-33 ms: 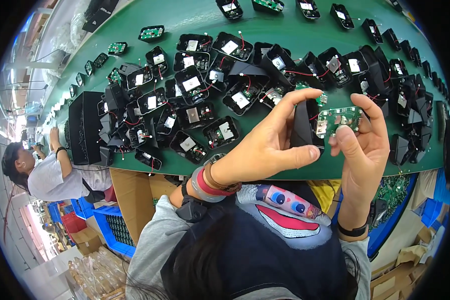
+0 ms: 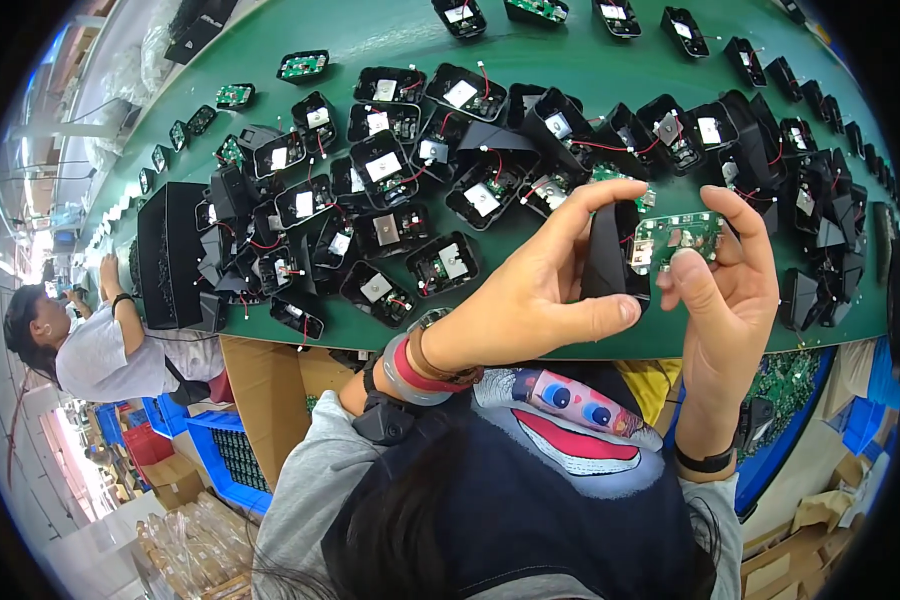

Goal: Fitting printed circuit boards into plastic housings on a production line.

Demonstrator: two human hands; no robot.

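Observation:
Between the thumb and fingers of my left hand [image 2: 545, 290] a black plastic housing [image 2: 606, 255] stands on its side, its open face turned right. My right hand [image 2: 730, 300] pinches a green circuit board [image 2: 682, 238] with silver connectors by its edge. The board's left end sits right at the housing's opening; how far it reaches inside I cannot tell. Both are held above the near edge of the green table [image 2: 530, 340]. Behind them lies another green board [image 2: 642, 195], partly hidden by my left fingers.
Many open black housings [image 2: 380, 167] with white pads and red wires crowd the table. A large black box [image 2: 175, 255] stands at the left, near a co-worker [image 2: 120, 340]. A blue bin [image 2: 785, 430] of circuit boards is at the lower right, a cardboard box [image 2: 255, 390] below the table edge.

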